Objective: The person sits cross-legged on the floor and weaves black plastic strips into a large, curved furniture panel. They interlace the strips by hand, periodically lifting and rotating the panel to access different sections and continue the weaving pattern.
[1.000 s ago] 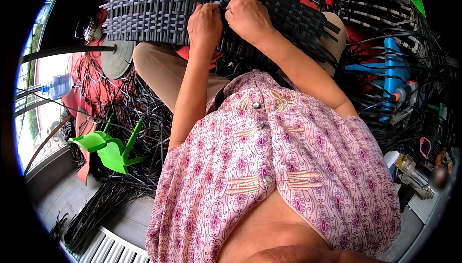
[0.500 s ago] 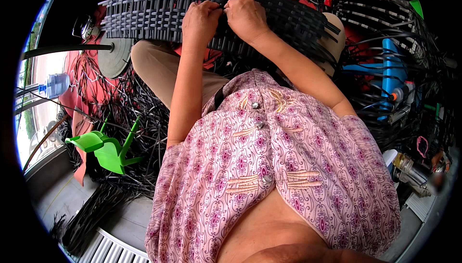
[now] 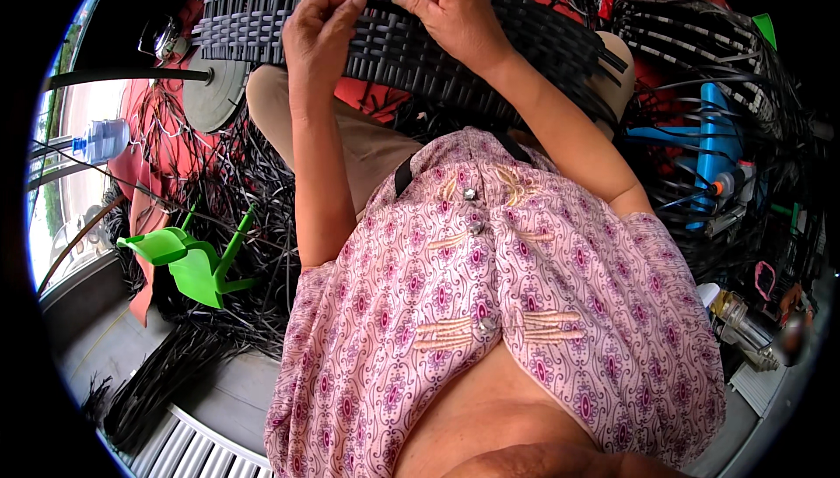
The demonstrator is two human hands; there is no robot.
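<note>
1. Here, the weave lies at the knees
2. Left hand over it — thumb and forefinger nearly meeting; cannot tell what they hold
3. Right hand near, also over it — thumb and forefinger parted, gripping nothing

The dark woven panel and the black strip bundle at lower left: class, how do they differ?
The woven panel is interlaced into a lattice, while the strip bundle is loose. The panel lies at the left hand and right hand; the bundle lies apart from both hands. Both are dark and made of narrow strips.
</note>
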